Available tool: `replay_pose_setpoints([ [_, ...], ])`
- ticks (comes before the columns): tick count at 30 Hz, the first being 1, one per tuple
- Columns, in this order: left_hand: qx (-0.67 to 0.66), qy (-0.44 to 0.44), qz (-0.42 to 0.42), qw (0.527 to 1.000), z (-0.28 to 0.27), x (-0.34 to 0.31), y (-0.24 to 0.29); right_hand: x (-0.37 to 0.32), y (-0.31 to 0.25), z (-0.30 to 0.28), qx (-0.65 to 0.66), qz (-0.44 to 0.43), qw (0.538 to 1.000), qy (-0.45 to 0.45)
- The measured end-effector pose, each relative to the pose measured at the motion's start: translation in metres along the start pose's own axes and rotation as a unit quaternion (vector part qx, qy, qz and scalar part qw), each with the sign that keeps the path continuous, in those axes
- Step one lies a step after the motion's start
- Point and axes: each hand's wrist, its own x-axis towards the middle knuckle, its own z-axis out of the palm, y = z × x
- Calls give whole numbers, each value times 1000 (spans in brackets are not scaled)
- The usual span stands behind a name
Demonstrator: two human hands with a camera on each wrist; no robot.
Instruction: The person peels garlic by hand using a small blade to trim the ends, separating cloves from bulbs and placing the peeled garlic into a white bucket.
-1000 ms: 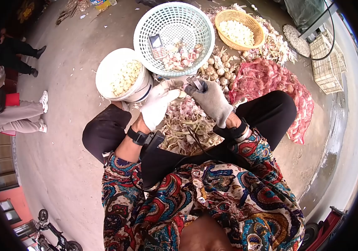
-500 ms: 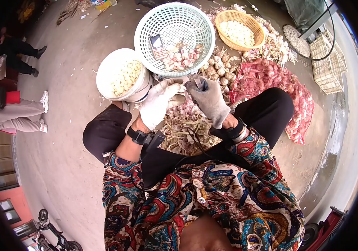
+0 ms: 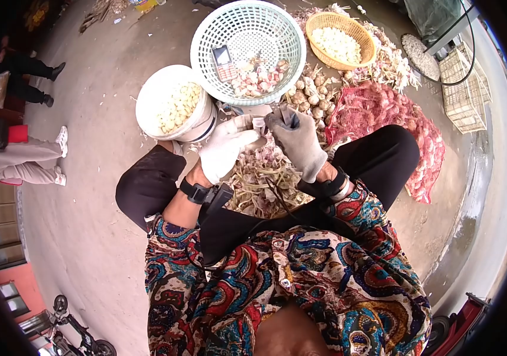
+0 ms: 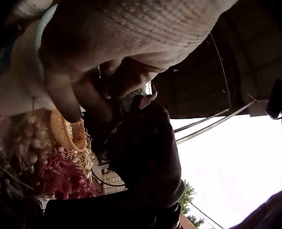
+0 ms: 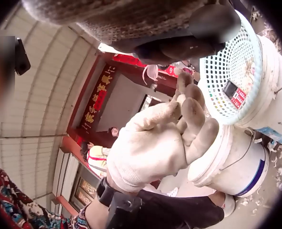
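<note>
My left hand [image 3: 227, 145], in a white glove, is raised over a heap of garlic skins and stalks [image 3: 262, 181]. Its thumb and fingertips pinch a pale garlic clove [image 5: 180, 99] in the right wrist view. Facing it closely, my grey-gloved right hand [image 3: 298, 145] grips a small knife [image 3: 289, 118], mostly hidden by the fingers. A thin strip of pinkish peel [image 5: 150, 73] hangs by the right hand. Just beyond the hands are a white bucket [image 3: 199, 127] of peeled cloves [image 3: 176, 113] and a pale green basket [image 3: 196, 56] with unpeeled cloves [image 3: 259, 82].
A mobile phone [image 3: 222, 56] lies inside the green basket. Whole garlic bulbs [image 3: 311, 95], a yellow basket [image 3: 326, 61] of peeled cloves and a red net sack [image 3: 384, 118] of garlic are on the right. Plastic crates [image 3: 461, 95] stand farther right. People's legs [image 3: 25, 148] show at left.
Both hands stay close together over the skins, with small shifts of the fingers. The left fingers part slightly, then draw in again beside the knife. The view tilts a little.
</note>
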Motion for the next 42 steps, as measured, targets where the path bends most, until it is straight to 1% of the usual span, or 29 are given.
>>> replay_pose_setpoints([
  [2, 3, -16, 28, 999, 0, -1, -2, -4, -23, -5, 127, 132, 982, 30],
  [3, 2, -15, 29, 999, -5, 0, -5, -1, -15, -11, 141, 132, 981, 29],
  [5, -52, 51, 38, 997, -23, 5, -3, -1, -18, -14, 113, 118, 986, 29],
  [6, -154, 13, 77, 985, -33, 4, 7, -4, -19, -13, 104, 120, 987, 24],
  [7, -213, 103, 79, 968, -49, 10, 12, -4, -7, -13, 82, 93, 992, 6],
  [8, -272, 66, 101, 955, -91, 18, 6, -4, 4, -12, 61, 66, 996, -12],
  [9, -268, 67, 99, 956, -91, 24, 10, -8, -14, -14, 11, 114, 992, -44],
  [10, -220, 90, 100, 966, -91, 30, 13, -10, -6, -13, -3, 120, 990, -76],
  [12, -123, 132, 100, 978, -86, 43, 18, -11, -9, -11, -138, 133, 972, -136],
  [14, -29, 172, 98, 980, -80, 59, 18, -15, -18, -9, -217, 99, 961, -138],
  [17, 107, 224, 96, 964, -72, 89, 12, -11, -32, -13, -248, 162, 931, -214],
  [18, 152, 239, 97, 954, -69, 101, 12, -15, -23, -12, -218, 111, 953, -179],
  [19, 256, 223, 114, 933, -67, 118, 10, -17, -25, -13, -225, 106, 954, -165],
  [20, 375, 227, 139, 888, -77, 141, 4, -16, -24, -14, -237, 109, 950, -173],
  [21, 487, 228, 162, 828, -76, 155, 4, -14, -40, -17, -213, 163, 945, -189],
  [24, 651, 224, 94, 719, -63, 183, 11, -15, -33, -19, -242, 139, 940, -199],
  [25, 670, 215, 48, 709, -57, 187, 14, -15, -33, -21, -249, 146, 936, -200],
  [28, 646, 242, 27, 724, -45, 196, 18, -15, -34, -26, -232, 150, 943, -187],
  [30, 548, 223, 66, 803, -33, 181, 24, -13, -30, -28, -218, 130, 951, -176],
  [31, 552, 220, 126, 794, -69, 202, 6, -12, -32, -28, -206, 125, 958, -157],
  [33, 359, 202, 63, 909, -49, 182, 21, -14, -27, -27, -187, 87, 972, -111],
  [34, 320, 158, 81, 931, -57, 181, 21, -12, -26, -28, -196, 97, 970, -107],
  [35, 314, 151, 62, 935, -49, 169, 31, -9, -21, -27, -214, 100, 968, -84],
  [36, 308, 146, 45, 939, -34, 152, 41, -8, -12, -25, -151, 93, 983, -37],
  [37, 271, 115, 27, 955, -22, 137, 48, -3, -23, -26, -150, 139, 979, -9],
  [38, 300, 84, 92, 946, -37, 138, 36, 4, -17, -28, -152, 144, 978, 23],
  [40, 306, 49, 115, 944, -13, 106, 39, 11, -15, -21, -121, 124, 978, 114],
  [41, 250, 40, 47, 966, 16, 77, 59, 15, 0, -24, -157, 102, 978, 88],
  [42, 220, 19, 51, 974, 25, 63, 59, 17, -8, -22, -131, 106, 983, 75],
])
